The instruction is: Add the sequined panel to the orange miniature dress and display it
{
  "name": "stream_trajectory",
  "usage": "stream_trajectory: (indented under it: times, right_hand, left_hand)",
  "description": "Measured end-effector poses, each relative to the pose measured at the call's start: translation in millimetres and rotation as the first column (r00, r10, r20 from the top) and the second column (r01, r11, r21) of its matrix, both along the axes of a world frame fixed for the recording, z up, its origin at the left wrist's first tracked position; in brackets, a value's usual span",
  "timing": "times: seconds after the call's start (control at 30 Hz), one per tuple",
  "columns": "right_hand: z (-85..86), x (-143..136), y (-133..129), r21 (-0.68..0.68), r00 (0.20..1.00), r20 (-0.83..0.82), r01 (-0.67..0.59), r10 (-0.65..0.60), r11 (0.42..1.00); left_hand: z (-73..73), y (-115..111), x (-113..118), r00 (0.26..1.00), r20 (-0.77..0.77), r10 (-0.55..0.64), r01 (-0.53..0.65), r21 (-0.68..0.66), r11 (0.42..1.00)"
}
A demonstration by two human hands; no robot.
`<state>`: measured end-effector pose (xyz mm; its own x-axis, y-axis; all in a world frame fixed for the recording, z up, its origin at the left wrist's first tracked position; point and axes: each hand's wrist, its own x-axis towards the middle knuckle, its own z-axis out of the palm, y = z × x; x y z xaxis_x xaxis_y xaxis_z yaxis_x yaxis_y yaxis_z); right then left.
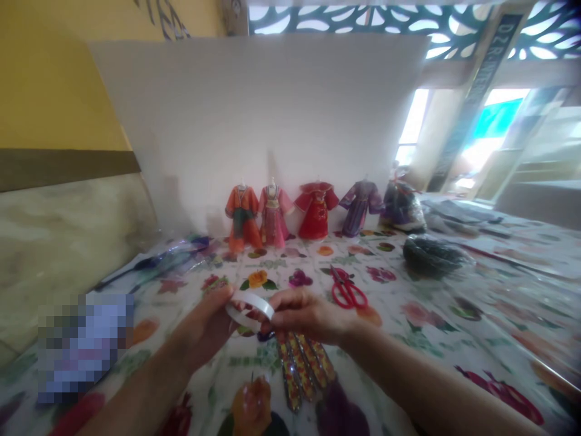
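Note:
Between both hands is a roll of white tape (250, 299), held above the flower-patterned tablecloth. My left hand (213, 321) is closed on its left side, thumb on the upper rim. From the right, my right hand (306, 315) pinches the ring's edge between thumb and fingers. Below my right hand lie several glittery red-and-yellow strips (305, 366), their upper ends partly hidden by the hand. A small dark item by the fingers is too hidden to name. Red-handled scissors (347, 289) rest on the cloth beyond my right hand.
Several miniature robes (316, 209) stand along the back against a white board (263, 121). A dark bundle in clear plastic (431, 255) lies at the right. Plastic-wrapped items (170, 257) lie at the left, near a blurred-out blue object (86, 348).

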<state>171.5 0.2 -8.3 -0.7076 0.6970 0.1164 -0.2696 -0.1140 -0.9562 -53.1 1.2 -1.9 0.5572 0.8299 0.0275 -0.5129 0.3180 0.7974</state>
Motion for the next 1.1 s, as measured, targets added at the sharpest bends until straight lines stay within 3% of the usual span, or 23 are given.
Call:
stream_trajectory:
  times: [0.33, 0.5, 0.8, 1.1]
  right_hand:
    - [-1.6, 1.7, 1.8, -0.069, 0.999, -0.003, 0.034, -0.034, 0.997]
    - [-4.8, -2.0, 0.5, -0.080, 0.999, 0.001, 0.054, -0.054, 0.995]
    - [-12.4, -4.3, -0.3, -0.125, 0.996, -0.076, 0.042, -0.052, 0.991]
    - [-10.6, -4.9, -2.1, -0.176, 0.994, -0.110, -0.031, 0.012, 0.984]
  left_hand:
    - [0.0, -5.1, 1.1, 0.973, -0.230, 0.004, 0.049, 0.222, 0.974]
    - [-1.5, -4.6, 0.5, 0.982, -0.187, -0.034, 0.077, 0.231, 0.970]
    - [-3.2, 0.7, -2.9, 1.000, 0.009, -0.020, 0.020, 0.030, 0.999]
    - [4.1, 1.0, -0.1, 0.998, 0.046, -0.038, 0.039, -0.016, 0.999]
